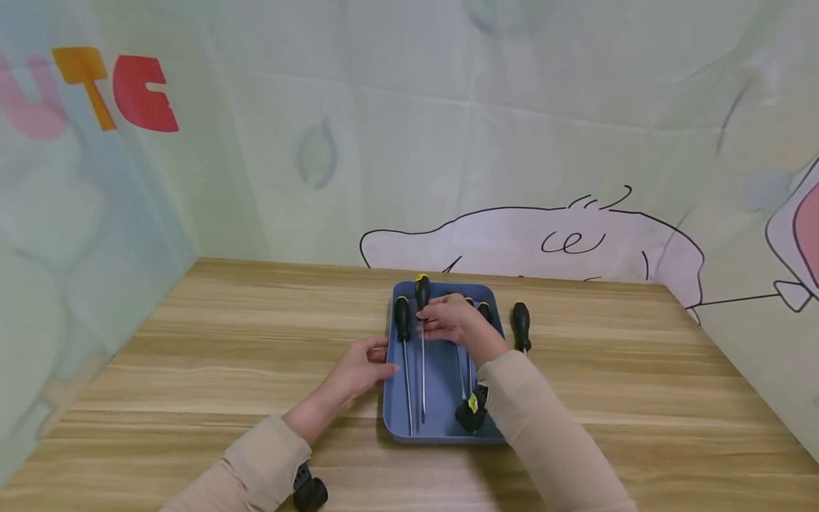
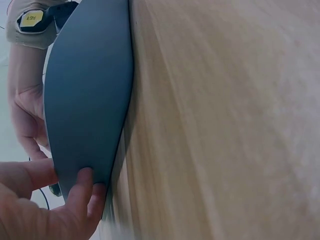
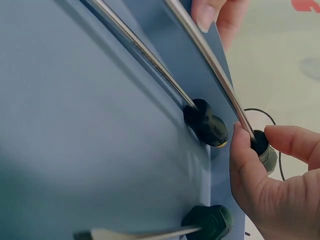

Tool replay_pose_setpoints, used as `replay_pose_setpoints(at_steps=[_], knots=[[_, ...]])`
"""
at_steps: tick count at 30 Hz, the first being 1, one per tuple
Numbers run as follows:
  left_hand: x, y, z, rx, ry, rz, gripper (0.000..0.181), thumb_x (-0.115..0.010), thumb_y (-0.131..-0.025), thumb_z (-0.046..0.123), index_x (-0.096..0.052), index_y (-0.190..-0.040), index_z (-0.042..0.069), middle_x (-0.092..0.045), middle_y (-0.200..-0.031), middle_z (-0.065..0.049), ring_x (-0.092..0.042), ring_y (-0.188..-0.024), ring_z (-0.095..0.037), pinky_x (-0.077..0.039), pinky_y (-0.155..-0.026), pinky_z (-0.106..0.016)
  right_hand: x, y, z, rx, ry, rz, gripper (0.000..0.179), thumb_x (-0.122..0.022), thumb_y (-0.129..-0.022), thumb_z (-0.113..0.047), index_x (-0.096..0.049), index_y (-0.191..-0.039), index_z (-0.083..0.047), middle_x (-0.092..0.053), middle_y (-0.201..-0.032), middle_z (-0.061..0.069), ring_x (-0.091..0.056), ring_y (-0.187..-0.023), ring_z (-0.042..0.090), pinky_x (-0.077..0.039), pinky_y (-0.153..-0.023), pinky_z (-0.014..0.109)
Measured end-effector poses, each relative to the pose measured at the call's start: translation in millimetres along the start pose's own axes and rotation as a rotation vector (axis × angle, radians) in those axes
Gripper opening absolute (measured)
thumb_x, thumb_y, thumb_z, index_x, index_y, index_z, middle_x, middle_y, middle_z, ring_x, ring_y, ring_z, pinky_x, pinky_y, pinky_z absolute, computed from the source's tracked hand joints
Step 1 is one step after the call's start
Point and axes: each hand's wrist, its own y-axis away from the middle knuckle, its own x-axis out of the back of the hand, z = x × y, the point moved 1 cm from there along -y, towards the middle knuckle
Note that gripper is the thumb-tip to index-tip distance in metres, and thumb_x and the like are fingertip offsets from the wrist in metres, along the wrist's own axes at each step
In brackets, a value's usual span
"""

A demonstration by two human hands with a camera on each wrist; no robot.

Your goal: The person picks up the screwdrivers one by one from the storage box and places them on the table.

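Observation:
A blue tray (image 1: 441,398) lies on the table, holding several screwdrivers with black handles and yellow-marked ends. My left hand (image 1: 361,366) grips its left side, thumb over the rim; the left wrist view shows fingers against the outer wall (image 2: 90,90). Between thumb and fingers, my right hand (image 1: 448,320) pinches a screwdriver (image 1: 422,288) where handle meets shaft. Its handle points to the far rim and its tip toward me. In the right wrist view its shaft (image 3: 210,55) appears raised over the tray. Left of it lies another screwdriver (image 1: 402,320); my right hand partly hides others (image 1: 484,311).
Just right of the tray, a black-handled screwdriver (image 1: 521,323) lies on the wooden table (image 1: 269,313), its shaft partly behind my right sleeve. A printed cloth backdrop (image 1: 409,142) rises behind the table. Each wrist wears a small black camera (image 1: 310,492).

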Motion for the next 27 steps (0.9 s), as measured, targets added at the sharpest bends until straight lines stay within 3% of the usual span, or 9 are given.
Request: replay_pose_setpoints(at_steps=[6, 14, 27], knots=[[-0.5, -1.0, -1.8, 0.002, 0.005, 0.001, 0.048, -0.062, -0.082, -0.008, -0.048, -0.128, -0.008, -0.059, -0.113, -0.025, -0.061, -0.093, -0.027, -0.056, -0.073, -0.036, 5.7, 1.9, -0.1, -0.001, -0.035, -0.030, 0.042, -0.055, -0.087, 0.006, -0.040, -0.125, 0.005, -0.059, -0.064, 0.007, -0.060, -0.057, 0.015, -0.052, -0.049, 0.025], [-0.7, -2.1, -2.4, 0.006, 0.010, 0.008, 0.049, -0.062, -0.082, -0.008, -0.049, -0.129, -0.007, -0.058, -0.114, -0.025, -0.060, -0.094, -0.027, -0.056, -0.074, -0.035, 10.3, 7.6, -4.0, -0.005, -0.037, -0.038, 0.034, -0.055, -0.088, 0.005, -0.045, -0.121, 0.004, -0.059, -0.066, 0.008, -0.060, -0.060, 0.016, -0.054, -0.051, 0.026], [-1.4, -2.3, -1.5, 0.031, 0.007, 0.007, 0.048, -0.062, -0.082, -0.007, -0.049, -0.129, -0.006, -0.057, -0.114, -0.024, -0.060, -0.092, -0.024, -0.056, -0.074, -0.035, 19.5, 15.5, -8.2, 0.021, -0.040, -0.070, 0.040, -0.054, -0.089, 0.003, -0.043, -0.128, 0.006, -0.061, -0.081, 0.015, -0.062, -0.068, 0.019, -0.054, -0.057, 0.027]])
